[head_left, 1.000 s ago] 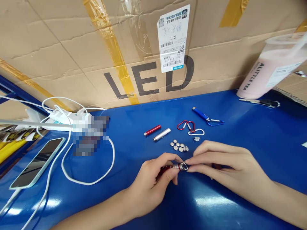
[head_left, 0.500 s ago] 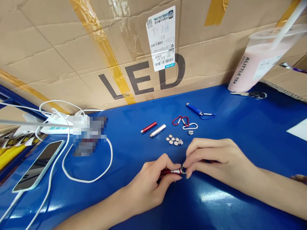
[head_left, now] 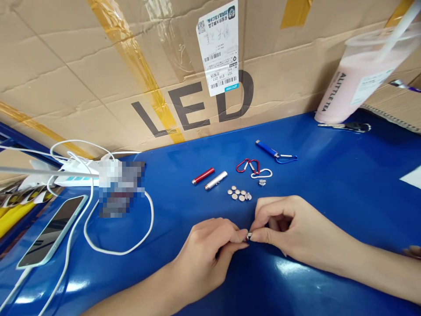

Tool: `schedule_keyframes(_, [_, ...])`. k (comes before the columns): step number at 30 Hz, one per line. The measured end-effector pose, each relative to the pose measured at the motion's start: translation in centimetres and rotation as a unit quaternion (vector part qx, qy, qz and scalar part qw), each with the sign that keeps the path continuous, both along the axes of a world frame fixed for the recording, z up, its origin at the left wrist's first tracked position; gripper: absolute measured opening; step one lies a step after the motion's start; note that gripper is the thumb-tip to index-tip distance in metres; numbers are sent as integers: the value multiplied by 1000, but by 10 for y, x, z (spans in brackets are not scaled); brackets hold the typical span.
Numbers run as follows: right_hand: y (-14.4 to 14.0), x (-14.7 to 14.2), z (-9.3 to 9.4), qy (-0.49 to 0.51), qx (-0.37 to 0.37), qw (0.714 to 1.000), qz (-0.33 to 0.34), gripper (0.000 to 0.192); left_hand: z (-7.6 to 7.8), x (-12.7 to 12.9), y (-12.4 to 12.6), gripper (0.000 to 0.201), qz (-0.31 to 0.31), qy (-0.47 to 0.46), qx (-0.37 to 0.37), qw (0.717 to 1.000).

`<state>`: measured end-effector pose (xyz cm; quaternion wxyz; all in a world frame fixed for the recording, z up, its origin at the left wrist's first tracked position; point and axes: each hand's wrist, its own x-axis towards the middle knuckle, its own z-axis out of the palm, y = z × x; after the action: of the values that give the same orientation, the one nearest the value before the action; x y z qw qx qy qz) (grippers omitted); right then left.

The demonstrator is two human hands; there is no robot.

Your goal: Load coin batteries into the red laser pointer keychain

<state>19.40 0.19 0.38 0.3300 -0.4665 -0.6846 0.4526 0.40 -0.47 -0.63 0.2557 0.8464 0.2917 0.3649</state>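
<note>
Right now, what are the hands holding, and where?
A small red light, almost hidden. The left hand wraps its body; the right hand pinches its silver end.

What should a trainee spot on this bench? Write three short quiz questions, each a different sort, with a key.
1. True or false: the left hand and right hand meet fingertip to fingertip over a small metal part.
2. Which lies nearest the button cells? A) phone B) silver tube C) pink drink cup
3. Fill in: the blue tube is clipped to a ____ carabiner.

Key: 1 true; 2 B; 3 blue.
</note>
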Motion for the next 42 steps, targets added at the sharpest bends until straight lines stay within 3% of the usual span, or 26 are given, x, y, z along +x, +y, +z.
schedule_keyframes(5, [5,1,1,13,-21,1000,0,24,0,1,-1,12,15,-17,-15,1000])
schedule_keyframes(12, [5,2,7,14,87,996,-27,15,3,1,-1,3,31,-8,5,999])
schedule_keyframes(16, [16,13,8,-16,164,985,-56,17,7,0,0,18,90,-3,-49,995])
schedule_keyframes(18, [24,23,7,-84,263,959,-69,16,8,-1,2,21,115,-23,-78,990])
schedule_keyframes(21, [33,36,4,-217,384,893,-85,22,9,-1,4,21,144,-59,-92,984])
schedule_keyframes(24, [36,43,1,-312,423,850,-40,32,9,-2,8,21,160,-79,-104,978])
schedule_keyframes(27, [36,43,1,-367,432,824,7,43,8,-2,11,20,163,-84,-117,976])
schedule_keyframes(32, [37,39,3,-330,443,833,-36,39,5,-5,17,16,166,-52,-145,974])
schedule_keyframes(36, [36,35,0,-269,451,848,-66,34,-2,-11,22,17,159,58,-129,977])
schedule_keyframes(42, [34,28,-1,-211,426,878,-63,27,-3,-10,22,23,227,146,-69,960])
